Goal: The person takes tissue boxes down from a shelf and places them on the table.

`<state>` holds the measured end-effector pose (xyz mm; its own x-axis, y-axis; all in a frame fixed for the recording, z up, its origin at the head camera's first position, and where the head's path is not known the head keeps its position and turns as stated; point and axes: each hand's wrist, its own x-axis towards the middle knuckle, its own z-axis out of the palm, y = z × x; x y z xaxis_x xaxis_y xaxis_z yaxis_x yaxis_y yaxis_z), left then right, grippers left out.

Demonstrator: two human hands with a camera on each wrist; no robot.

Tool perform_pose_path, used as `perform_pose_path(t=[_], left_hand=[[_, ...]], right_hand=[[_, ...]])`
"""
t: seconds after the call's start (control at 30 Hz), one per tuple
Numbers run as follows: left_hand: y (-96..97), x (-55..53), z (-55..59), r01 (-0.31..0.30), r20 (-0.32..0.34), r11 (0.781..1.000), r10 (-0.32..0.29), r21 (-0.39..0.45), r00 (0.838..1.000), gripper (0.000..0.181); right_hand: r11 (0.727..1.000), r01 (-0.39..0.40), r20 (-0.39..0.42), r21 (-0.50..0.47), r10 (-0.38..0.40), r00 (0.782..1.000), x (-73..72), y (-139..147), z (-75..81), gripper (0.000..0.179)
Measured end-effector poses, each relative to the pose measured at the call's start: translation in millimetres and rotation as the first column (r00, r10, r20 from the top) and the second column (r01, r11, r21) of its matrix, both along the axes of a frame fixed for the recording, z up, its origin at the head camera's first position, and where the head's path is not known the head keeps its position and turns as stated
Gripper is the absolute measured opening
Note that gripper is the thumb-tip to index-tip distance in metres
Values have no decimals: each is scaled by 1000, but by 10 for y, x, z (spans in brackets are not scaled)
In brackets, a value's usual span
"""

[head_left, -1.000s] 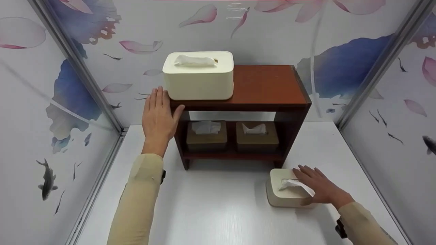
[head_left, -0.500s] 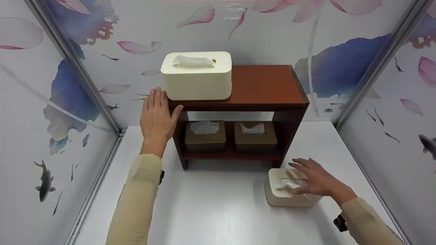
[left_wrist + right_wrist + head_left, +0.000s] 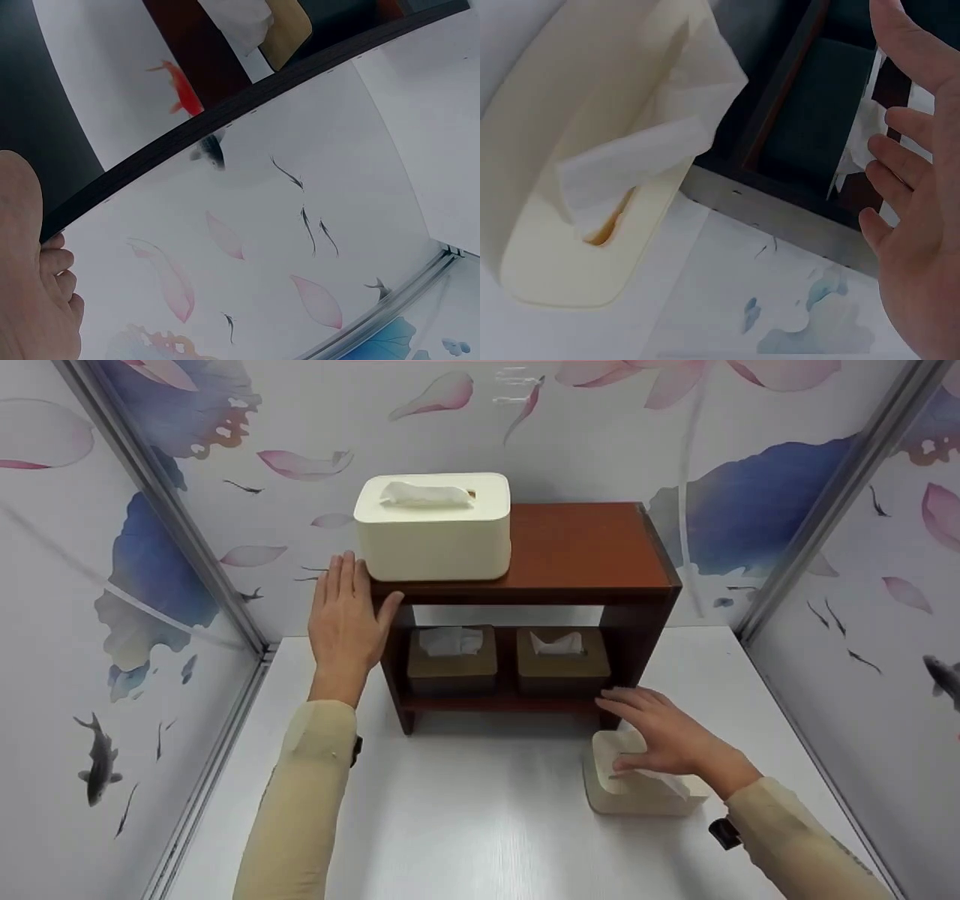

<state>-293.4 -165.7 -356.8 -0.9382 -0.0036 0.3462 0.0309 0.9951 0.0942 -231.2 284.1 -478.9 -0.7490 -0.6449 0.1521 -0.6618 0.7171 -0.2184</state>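
Note:
A dark red-brown wooden shelf [image 3: 592,547] stands at the back in the head view. My left hand [image 3: 346,619] rests flat against its left side, fingers straight and thumb at the front edge. Beside those fingertips, a cream tissue box [image 3: 435,547] sits on the shelf top. My right hand [image 3: 667,739] hovers with spread, relaxed fingers over a second cream tissue box [image 3: 630,802] on the table. The hand hides part of that box's lid. In the right wrist view, white tissue [image 3: 645,154] sticks out of its slot, and the right hand [image 3: 922,195] holds nothing.
Two brown tissue boxes, one left [image 3: 452,667] and one right [image 3: 564,667], stand side by side on the lower shelf. A white table [image 3: 465,810] carries the shelf. Printed panels [image 3: 247,405] with metal edge strips [image 3: 210,570] enclose the back and sides.
My right hand has lifted off the lower cream tissue box and moved forward and left, towards the shelf's right leg. The left hand stays against the shelf's side.

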Motion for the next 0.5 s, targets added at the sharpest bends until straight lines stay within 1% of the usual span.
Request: perform_pose_path(t=[0.13,0.23,0.4,0.5], left_hand=[[1,-1,0,-1,-4,1000,1,2,1000,83],[3,-3,-5,2,-9,1000,-2,9,1000,83],[3,-2,-13,7,-22,1000,-7,19,1000,83],[2,-3,-15,7,-32,1000,-6,16,999,82]], right_hand=[[999,-49,-39,-4,49,998,-32,-133,119,91],[995,-96,-90,-2,96,991,-68,-224,222,90],[983,-182,-194,-4,178,965,-138,-387,450,89],[979,-205,-227,-3,199,953,-175,-506,607,89]])
